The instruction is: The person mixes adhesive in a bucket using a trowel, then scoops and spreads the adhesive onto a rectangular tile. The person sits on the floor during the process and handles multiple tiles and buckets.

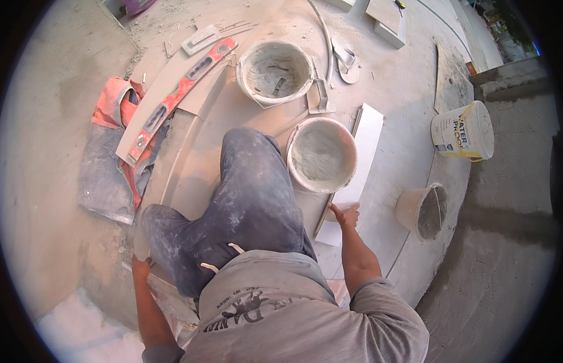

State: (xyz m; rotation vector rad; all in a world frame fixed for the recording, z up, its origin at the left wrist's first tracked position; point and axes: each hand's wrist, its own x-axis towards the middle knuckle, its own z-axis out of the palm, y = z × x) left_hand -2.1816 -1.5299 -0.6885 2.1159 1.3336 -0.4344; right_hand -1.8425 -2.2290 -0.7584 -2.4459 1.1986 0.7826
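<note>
Head view: dusty floor (408,130) throughout. Long white board (367,142) lies on it, right of the person's legs. Bucket (353,167) of grey mix just left of board. Right hand (346,215) on board's near part, thumb apart from fingers; cannot tell if pinching. Left hand (140,267) low, beside left knee; grip cannot be told.

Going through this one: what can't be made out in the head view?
Head view:
White panel: part of its left edge, hidden by the bucket of grey mix.
Left hand: what its fingertips touch, too small to tell.
Purple item: remainder cut off by the upper edge.
Feet: hidden beneath the trousers.
</note>
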